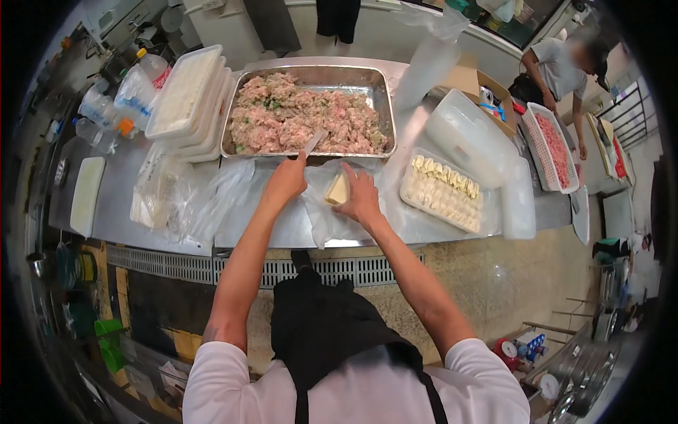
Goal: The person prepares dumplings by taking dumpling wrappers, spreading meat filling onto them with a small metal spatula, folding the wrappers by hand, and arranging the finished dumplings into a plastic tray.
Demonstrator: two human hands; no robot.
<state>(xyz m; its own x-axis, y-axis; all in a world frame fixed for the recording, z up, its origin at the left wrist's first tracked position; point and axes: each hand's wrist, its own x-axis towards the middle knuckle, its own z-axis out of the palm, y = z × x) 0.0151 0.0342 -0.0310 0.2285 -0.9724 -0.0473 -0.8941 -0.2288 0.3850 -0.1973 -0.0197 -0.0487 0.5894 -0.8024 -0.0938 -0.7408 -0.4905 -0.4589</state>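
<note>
My left hand [285, 181] is closed around a flat spreading blade [314, 143], its tip at the near edge of the ground meat filling [282, 116]. That pinkish filling, flecked with green, lies in a deep metal tray [385, 150]. My right hand [361, 193] grips a small stack of pale yellow dough wrappers [338, 190] over a clear plastic sheet [321, 225]. To the right of it, a plastic container [406, 194] holds rows of folded dumplings [445, 194].
Lidded plastic boxes [185, 95] are stacked left of the tray, beside several bottles [152, 65]. Plastic bags [166, 198] and a white board [87, 196] lie further left. On the right are a cardboard box [494, 116], a white basket of meat [551, 145] and another person [561, 67].
</note>
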